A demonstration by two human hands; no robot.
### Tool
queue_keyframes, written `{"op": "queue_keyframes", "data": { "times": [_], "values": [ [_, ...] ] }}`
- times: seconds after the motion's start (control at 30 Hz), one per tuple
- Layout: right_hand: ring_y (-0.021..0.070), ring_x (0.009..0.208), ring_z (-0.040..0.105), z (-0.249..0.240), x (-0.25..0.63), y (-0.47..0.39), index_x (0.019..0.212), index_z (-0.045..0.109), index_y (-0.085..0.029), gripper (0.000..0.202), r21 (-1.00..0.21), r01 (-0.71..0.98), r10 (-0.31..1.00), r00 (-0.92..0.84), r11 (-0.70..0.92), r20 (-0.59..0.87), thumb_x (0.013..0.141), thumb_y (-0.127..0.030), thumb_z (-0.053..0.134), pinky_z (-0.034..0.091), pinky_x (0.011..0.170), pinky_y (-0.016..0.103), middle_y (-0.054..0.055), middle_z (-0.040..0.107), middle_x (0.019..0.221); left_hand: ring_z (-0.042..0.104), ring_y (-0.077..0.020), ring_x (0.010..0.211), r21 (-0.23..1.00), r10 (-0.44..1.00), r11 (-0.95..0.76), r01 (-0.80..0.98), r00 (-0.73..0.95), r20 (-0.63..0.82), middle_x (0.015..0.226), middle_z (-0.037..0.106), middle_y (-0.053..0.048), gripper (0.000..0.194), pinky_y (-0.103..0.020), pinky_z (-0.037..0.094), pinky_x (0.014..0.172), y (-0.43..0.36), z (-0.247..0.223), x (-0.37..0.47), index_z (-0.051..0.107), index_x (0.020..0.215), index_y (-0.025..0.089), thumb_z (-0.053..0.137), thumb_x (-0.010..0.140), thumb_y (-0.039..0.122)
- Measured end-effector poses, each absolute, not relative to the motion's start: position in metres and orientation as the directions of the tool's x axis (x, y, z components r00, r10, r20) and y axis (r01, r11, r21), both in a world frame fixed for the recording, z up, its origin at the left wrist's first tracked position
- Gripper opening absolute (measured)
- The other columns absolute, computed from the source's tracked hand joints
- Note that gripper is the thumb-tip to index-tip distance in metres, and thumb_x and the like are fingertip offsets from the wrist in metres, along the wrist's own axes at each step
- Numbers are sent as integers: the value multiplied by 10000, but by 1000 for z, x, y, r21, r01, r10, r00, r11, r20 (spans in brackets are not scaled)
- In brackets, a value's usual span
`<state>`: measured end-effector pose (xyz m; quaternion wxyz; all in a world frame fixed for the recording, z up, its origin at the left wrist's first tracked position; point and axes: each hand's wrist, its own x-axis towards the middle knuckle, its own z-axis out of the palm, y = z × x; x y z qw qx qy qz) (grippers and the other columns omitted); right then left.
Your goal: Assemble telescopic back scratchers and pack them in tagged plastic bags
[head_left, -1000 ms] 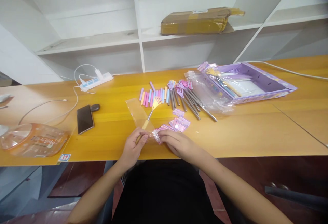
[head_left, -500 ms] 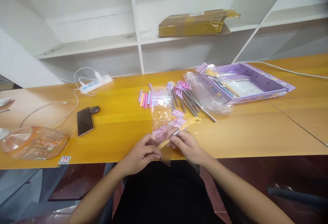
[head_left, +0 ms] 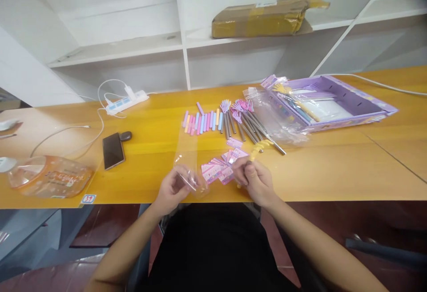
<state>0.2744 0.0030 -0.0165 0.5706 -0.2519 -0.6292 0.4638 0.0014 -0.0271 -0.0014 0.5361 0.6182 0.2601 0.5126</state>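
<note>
My left hand pinches the near end of a long clear plastic bag, which stretches away over the table. In my right hand is a yellow back scratcher, its hand-shaped head pointing up and away; my fingers hide most of its shaft. Pink printed cards lie in a loose pile between my hands. Beyond them are a row of short pastel tubes and a bunch of back scratchers with metal rods and pink, purple or pale heads.
At the back right, a purple box tray stands with clear bags and bagged back scratchers at its left side. To the left are a phone, a power strip and an orange-labelled bottle. A taped carton rests on the shelf.
My hands have moved apart. The clear bag has gone left with my left hand, and the back scratcher right with my right hand, uncovering the cards and more tubes.
</note>
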Motion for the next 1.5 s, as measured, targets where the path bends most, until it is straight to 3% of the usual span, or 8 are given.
{"op": "queue_keyframes", "data": {
  "times": [0.2, 0.47, 0.83, 1.03, 1.17, 1.27, 1.4, 1.5],
  "values": [
    [153, 562, 562, -19, 281, 1, 1017, 737, -244, 235, -667, 248, 709, -312, 703, 632, 1104, -419, 605, 463, 560, 281, -12, 617, 664, 666, -182, 904, 928, 878, -304, -217, 315, 361, 870, 463, 24, 440, -358, 582, 850, -26, 2, 7, 378, 864, 234, 777, 981, 378],
    [148, 693, 680, -24, 263, 1, 1459, 635, -225, 388, -286, 193, 343, -609, 939, 715, 1074, -253, 673, 528, 658, 262, 25, 737, 880, 671, -238, 1067, 963, 837, -242, 119, 527, 145, 1082, 696, -70, 250, -413, 543, 997, -27, 0, 5, 669, 953, 204, 757, 1008, 431],
    [139, 623, 581, -20, 258, 2, 991, 607, -237, 117, -312, 150, 334, -626, 938, 704, 1030, -137, 651, 441, 595, 278, -10, 652, 783, 692, -275, 1181, 925, 788, -379, 26, 532, 309, 1029, 780, -90, 208, -514, 490, 1149, -24, 3, 4, 689, 934, 221, 785, 1000, 393],
    [189, 933, 694, -21, 259, 5, 1026, 616, -229, 148, -326, 274, 426, -555, 905, 715, 981, -90, 638, 536, 744, 279, 100, 703, 1092, 580, -323, 1462, 986, 841, -96, -138, 519, 155, 1089, 782, -128, 342, -523, 479, 1185, -28, 6, -6, 546, 897, 217, 684, 1058, 486],
    [166, 865, 711, -24, 259, 7, 991, 588, -237, 184, -370, 266, 456, -535, 890, 712, 958, -70, 659, 524, 704, 246, 55, 736, 993, 701, -266, 1232, 979, 814, -12, -202, 567, 127, 1150, 731, -102, 268, -411, 536, 1067, -31, 4, -6, 600, 1167, 222, 760, 1013, 373],
    [160, 704, 658, -30, 260, 8, 983, 610, -229, 162, -318, 343, 459, -497, 884, 737, 940, -115, 716, 503, 652, 262, 14, 709, 837, 693, -238, 1124, 964, 753, -91, -250, 616, 231, 1128, 704, -82, 531, -411, 500, 1088, -29, 2, -4, 602, 1412, 250, 839, 944, 338],
    [155, 695, 644, -33, 260, 9, 930, 576, -238, 186, -305, 420, 488, -448, 855, 749, 934, -102, 702, 489, 636, 262, 8, 690, 821, 617, -279, 1192, 953, 810, -192, -234, 511, 288, 1067, 643, -83, 206, -431, 476, 1095, -24, -2, -6, 757, 927, 206, 880, 909, 370],
    [121, 668, 624, -29, 258, 10, 912, 508, -250, 251, -386, 409, 537, -368, 827, 760, 922, -55, 666, 458, 597, 230, -18, 658, 808, 619, -226, 1115, 911, 897, -166, -377, 327, 299, 1094, 612, -66, 285, -383, 504, 1036, -21, -3, -7, 663, 814, 196, 836, 949, 377]
  ]
}}
